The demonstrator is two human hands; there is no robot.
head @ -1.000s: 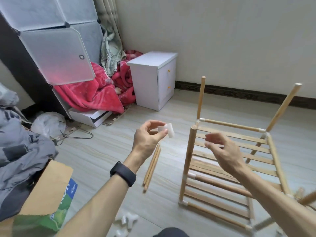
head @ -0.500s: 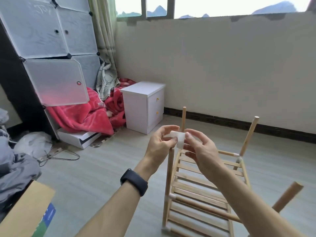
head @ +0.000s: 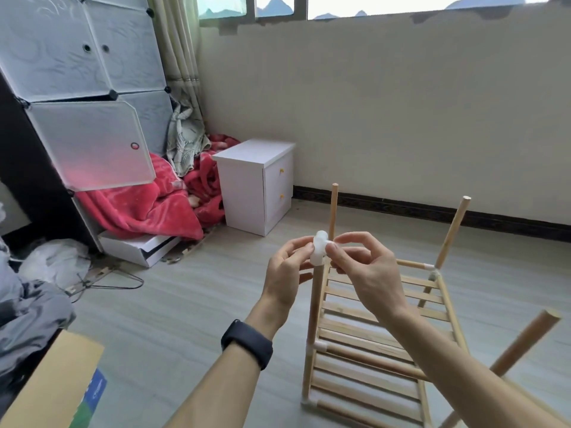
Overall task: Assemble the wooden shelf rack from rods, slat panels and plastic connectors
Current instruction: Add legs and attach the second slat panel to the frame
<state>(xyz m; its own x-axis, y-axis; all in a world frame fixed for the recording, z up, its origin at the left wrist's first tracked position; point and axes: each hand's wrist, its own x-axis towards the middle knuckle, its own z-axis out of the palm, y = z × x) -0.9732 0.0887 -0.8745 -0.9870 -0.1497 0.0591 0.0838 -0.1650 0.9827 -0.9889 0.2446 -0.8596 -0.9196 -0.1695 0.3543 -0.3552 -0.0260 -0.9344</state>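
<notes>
White plastic connector (head: pixel 319 248) now sits at the top of the near upright rod (head: pixel 314 307), where a second ago the left hand (head: pixel 285 273) held it apart. Both the left and right hand (head: pixel 367 273) pinch it, apparently pressing it on; other rod tops look bare.

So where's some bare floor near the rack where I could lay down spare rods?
Bare floor lies left of the rack, bordered by the cardboard box and the white nightstand. Another free strip runs between the rack and the wall. It is crowded far left around the red blanket and grey clothes.
</notes>
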